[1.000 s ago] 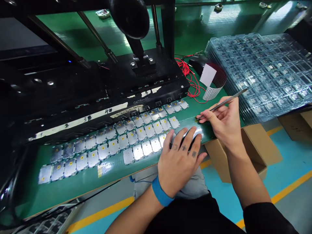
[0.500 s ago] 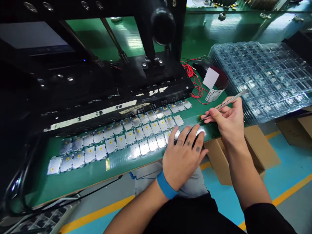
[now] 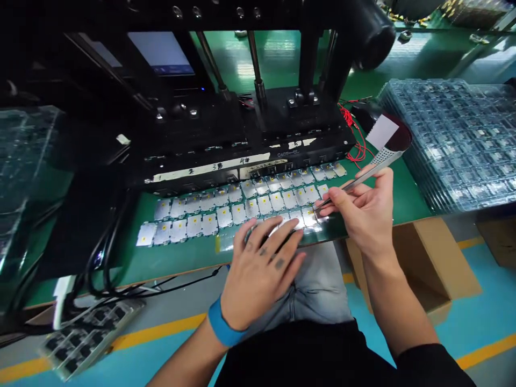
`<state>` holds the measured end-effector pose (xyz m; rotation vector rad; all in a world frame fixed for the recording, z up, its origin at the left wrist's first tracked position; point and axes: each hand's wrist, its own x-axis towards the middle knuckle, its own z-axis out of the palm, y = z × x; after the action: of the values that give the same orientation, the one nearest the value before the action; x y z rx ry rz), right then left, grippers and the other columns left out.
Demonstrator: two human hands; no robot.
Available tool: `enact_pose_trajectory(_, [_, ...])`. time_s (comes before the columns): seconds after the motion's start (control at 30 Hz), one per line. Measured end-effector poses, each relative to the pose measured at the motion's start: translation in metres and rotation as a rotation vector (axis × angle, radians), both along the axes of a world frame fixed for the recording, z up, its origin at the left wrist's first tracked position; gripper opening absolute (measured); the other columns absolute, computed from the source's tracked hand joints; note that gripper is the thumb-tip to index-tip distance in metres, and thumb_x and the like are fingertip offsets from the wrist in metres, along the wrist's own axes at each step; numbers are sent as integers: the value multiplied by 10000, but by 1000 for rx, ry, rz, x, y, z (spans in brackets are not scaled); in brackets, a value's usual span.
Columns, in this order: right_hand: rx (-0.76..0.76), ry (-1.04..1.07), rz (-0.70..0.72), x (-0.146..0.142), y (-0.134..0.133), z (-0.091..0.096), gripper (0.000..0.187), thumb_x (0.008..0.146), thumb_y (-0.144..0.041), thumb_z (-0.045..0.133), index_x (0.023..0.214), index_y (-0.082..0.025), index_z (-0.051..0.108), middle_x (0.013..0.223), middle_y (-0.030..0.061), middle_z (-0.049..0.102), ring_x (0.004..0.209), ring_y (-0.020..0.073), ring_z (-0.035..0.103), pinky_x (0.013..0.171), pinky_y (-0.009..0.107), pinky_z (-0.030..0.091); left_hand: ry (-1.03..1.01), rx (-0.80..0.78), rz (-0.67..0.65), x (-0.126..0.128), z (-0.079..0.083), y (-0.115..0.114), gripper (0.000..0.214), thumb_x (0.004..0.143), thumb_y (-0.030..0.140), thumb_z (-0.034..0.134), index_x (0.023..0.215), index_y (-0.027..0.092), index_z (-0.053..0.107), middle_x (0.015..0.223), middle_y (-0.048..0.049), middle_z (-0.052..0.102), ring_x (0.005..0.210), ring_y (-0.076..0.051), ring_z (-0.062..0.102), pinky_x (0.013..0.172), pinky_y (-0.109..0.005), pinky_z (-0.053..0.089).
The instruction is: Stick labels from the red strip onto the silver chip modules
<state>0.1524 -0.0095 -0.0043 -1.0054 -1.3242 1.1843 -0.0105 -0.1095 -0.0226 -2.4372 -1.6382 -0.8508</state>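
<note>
Rows of small circuit boards with silver metal covers [image 3: 224,216] lie on the green bench mat, many marked with a yellow dot. My left hand [image 3: 262,263], with a blue wristband, lies palm down over the nearest row. Its fingers are spread and hide some of the boards. My right hand [image 3: 368,212] is closed on slim metal tweezers [image 3: 358,180], gripped like a pen. Their thin tip points down at the right end of the nearest row, by a board [image 3: 309,216]. Whether the tip touches it I cannot tell.
A black test machine [image 3: 250,156] with numbered tape strips stands behind the boards. To the right are red wires [image 3: 355,140], a curled perforated strip [image 3: 382,156] and stacked clear trays [image 3: 451,145]. Cardboard boxes [image 3: 447,258] sit below the bench edge; black cables [image 3: 107,252] hang at left.
The view has swung left, so the machine and boards sit farther right. My left hand has shifted left along the nearest row. The tweezers' tip has moved onto that row's right end.
</note>
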Motion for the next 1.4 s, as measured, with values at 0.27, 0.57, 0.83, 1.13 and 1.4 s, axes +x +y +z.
enact_pose_trajectory(0.27, [-151,-65,59,-11,0,-17,478,854,-352,740,1007,-296,291,725,-61,707,553,163,727,485,238,624,36,13,20,1,-14,0,360,999,403,567,1257,164,647,1246,-35,733,1178,-265,584,1114,-485,313])
enact_pose_trajectory(0.57, [-182,-106,49,-11,-1,-12,512,841,-388,757,1012,-301,282,732,-58,712,547,172,726,477,251,629,23,7,18,2,-11,2,361,1010,401,540,1223,141,672,1219,-44,743,1142,-267,597,1089,-489,325])
enact_pose_trajectory(0.83, [-179,-115,42,-12,-2,-11,486,853,-356,736,1008,-302,279,713,-68,707,546,169,724,476,251,629,15,13,22,2,-12,2,345,1008,392,546,1222,153,671,1216,-42,745,1131,-257,608,1102,-473,316])
enact_pose_trajectory(1.13, [-175,-125,56,-11,-2,-14,471,862,-368,727,1011,-303,285,730,-65,710,552,163,722,508,266,643,26,1,18,2,-11,2,345,985,381,584,1247,171,664,1220,-45,741,1141,-262,610,1085,-475,339])
enact_pose_trajectory(1.4, [-129,-70,58,-14,-2,-14,494,843,-365,751,987,-309,281,769,-53,722,587,185,733,536,305,647,15,15,25,1,-11,2,331,1003,377,558,1224,153,659,1209,-40,748,1129,-262,602,1073,-468,335])
